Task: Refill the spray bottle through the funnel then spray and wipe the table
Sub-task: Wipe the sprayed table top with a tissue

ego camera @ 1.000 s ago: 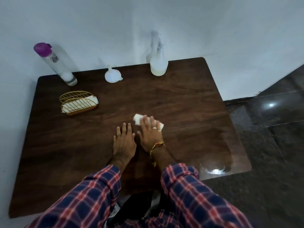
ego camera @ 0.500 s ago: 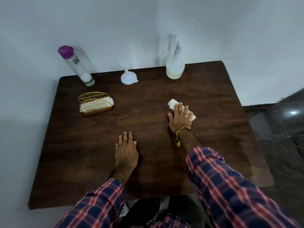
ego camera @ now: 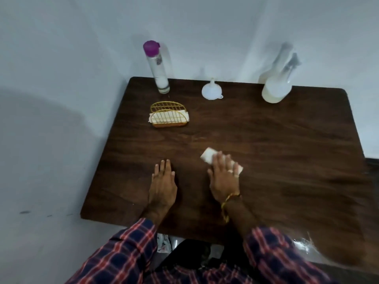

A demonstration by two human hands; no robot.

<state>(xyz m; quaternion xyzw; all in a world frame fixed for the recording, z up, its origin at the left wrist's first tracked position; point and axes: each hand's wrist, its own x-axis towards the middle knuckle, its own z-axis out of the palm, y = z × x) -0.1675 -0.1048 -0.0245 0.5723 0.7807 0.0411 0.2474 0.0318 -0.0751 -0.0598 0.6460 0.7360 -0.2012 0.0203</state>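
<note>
My right hand (ego camera: 224, 177) presses flat on a folded white tissue (ego camera: 208, 157) near the middle of the dark wooden table (ego camera: 287, 150); the tissue's ends stick out past my fingers. My left hand (ego camera: 162, 185) lies flat on the table beside it, fingers apart, holding nothing. The clear spray bottle (ego camera: 276, 89) with pale liquid stands at the back right. A white funnel (ego camera: 211, 90) sits upside down at the back middle. A tall clear bottle with a purple cap (ego camera: 156, 68) stands at the back left.
A gold wire holder with white napkins (ego camera: 169, 117) stands on the left part of the table, in front of the purple-capped bottle. White walls close in at the back and left. A dark tiled floor shows at the far right.
My right hand slid the tissue out to the right and then back toward the middle. The left hand stayed flat in place. The head view swung to the left.
</note>
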